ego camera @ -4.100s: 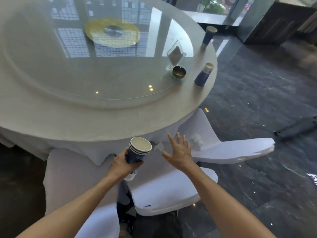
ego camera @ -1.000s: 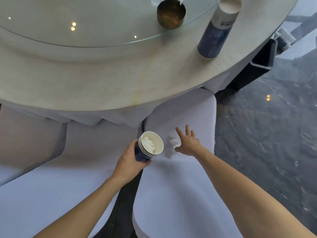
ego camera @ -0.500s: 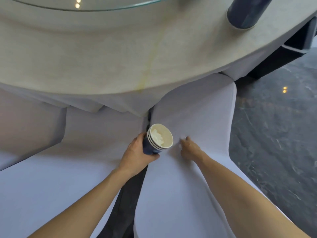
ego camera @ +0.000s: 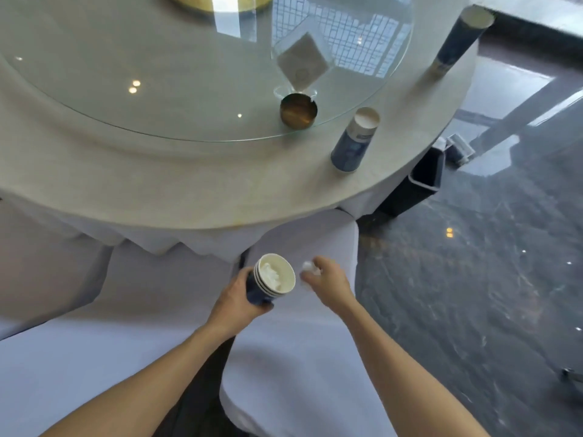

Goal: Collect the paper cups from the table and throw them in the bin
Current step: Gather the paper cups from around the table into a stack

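Dark polished stone floor (ego camera: 473, 294) with light reflections fills the right side; a large round bench (ego camera: 189, 184) under a pale cloth occupies the upper frame, carrying a glass turntable (ego camera: 157, 74) on top; two chairs in white covers (ego camera: 299, 357) stand tucked below the bench edge, side by side with a dark gap between them; a dark bin (ego camera: 419, 178) stands on the floor beyond the bench's right edge, partly hidden by it.

On the bench rim, right side: one blue paper cup (ego camera: 355, 140) upright, near the turntable edge; a second blue paper cup (ego camera: 460, 42) farther off, toward the top right corner, well apart from the first.

On the turntable: a clear stand holding a card (ego camera: 301, 63); a small brass-coloured bowl (ego camera: 298, 111) just in front of it.

Left hand (ego camera: 239, 298) is wrapped around a stack of nested blue cups (ego camera: 271, 280), held over the chairs with the mouth tilted toward the camera; white crumpled paper sits inside the top cup.

Right hand (ego camera: 328, 279) is curled, fingertips pinching a small white paper wad (ego camera: 309, 268) just beside the rim of the stack, above the right chair.
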Demonstrator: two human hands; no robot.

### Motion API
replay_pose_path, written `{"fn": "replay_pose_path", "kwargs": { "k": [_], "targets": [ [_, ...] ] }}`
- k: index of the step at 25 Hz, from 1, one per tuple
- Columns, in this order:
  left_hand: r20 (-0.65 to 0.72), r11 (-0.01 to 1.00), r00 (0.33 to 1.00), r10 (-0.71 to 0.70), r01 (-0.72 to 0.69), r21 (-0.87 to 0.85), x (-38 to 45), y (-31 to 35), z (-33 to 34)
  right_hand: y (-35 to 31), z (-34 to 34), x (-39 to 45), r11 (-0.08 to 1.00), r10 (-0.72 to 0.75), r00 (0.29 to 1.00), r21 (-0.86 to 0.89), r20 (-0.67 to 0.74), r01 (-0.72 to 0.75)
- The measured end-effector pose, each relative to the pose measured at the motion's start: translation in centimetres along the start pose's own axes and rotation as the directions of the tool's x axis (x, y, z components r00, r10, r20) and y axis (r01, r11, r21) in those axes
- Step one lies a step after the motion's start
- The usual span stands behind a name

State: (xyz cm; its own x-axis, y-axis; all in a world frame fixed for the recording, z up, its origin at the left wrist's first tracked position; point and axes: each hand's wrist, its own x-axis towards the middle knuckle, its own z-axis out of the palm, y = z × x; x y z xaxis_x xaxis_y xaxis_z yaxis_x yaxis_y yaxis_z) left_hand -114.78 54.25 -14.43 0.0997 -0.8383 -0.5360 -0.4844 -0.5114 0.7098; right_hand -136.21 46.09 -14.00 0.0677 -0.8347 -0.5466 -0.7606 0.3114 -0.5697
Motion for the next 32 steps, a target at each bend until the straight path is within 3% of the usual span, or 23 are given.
{"fn": "replay_pose_path", "kwargs": {
  "k": [3, 6, 9, 11, 15, 19, 21, 25, 28, 32],
  "targets": [
    [-0.058, 0.998, 0.997, 0.057, -0.057, -0.001, -0.3, 2.5, -0.5, -4.9, -3.5, -3.3, 0.991, -0.087, 0.959, 0.073, -0.270, 0.111],
    [-0.094, 0.986, 0.982, 0.166, -0.167, -0.001, -0.5, 4.8, -0.5, -7.3, -5.8, -6.1, 0.951, -0.152, 0.940, 0.215, -0.304, 0.223],
    [-0.126, 0.973, 0.966, 0.227, -0.231, -0.022, -1.3, 7.1, 0.2, -7.2, -7.7, -7.7, 0.943, -0.235, 0.929, 0.164, -0.285, 0.289],
    [-0.154, 0.971, 0.961, 0.231, -0.238, -0.028, -1.8, 8.0, 1.3, -6.1, -8.7, -8.0, 0.949, -0.299, 0.924, 0.024, -0.236, 0.313],
    [-0.173, 0.971, 0.958, 0.228, -0.236, -0.029, -3.8, 9.9, 5.3, -2.0, -11.3, -8.9, 0.897, -0.372, 0.924, -0.224, 0.089, 0.382],
    [-0.248, 0.972, 0.944, 0.216, -0.232, -0.037, -6.8, 13.6, 11.6, 3.0, -16.9, -11.5, 0.738, -0.594, 0.803, -0.371, 0.038, 0.563],
    [-0.275, 0.968, 0.932, 0.235, -0.249, -0.018, -8.4, 16.1, 15.1, 5.4, -20.1, -13.3, 0.654, -0.683, 0.724, -0.361, 0.096, 0.665],
    [-0.324, 0.954, 0.904, 0.280, -0.298, -0.007, -11.1, 22.4, 20.8, 9.7, -26.0, -15.3, 0.624, -0.557, 0.738, -0.395, 0.380, 0.674],
    [-0.319, 0.937, 0.884, 0.341, -0.349, 0.035, -11.2, 25.0, 23.5, 11.2, -29.8, -15.8, 0.707, -0.448, 0.787, -0.372, 0.423, 0.602],
    [-0.308, 0.921, 0.868, 0.390, -0.363, 0.144, -10.8, 26.5, 24.5, 11.0, -31.5, -14.9, 0.801, -0.329, 0.801, -0.301, 0.500, 0.517]
  ]
}}
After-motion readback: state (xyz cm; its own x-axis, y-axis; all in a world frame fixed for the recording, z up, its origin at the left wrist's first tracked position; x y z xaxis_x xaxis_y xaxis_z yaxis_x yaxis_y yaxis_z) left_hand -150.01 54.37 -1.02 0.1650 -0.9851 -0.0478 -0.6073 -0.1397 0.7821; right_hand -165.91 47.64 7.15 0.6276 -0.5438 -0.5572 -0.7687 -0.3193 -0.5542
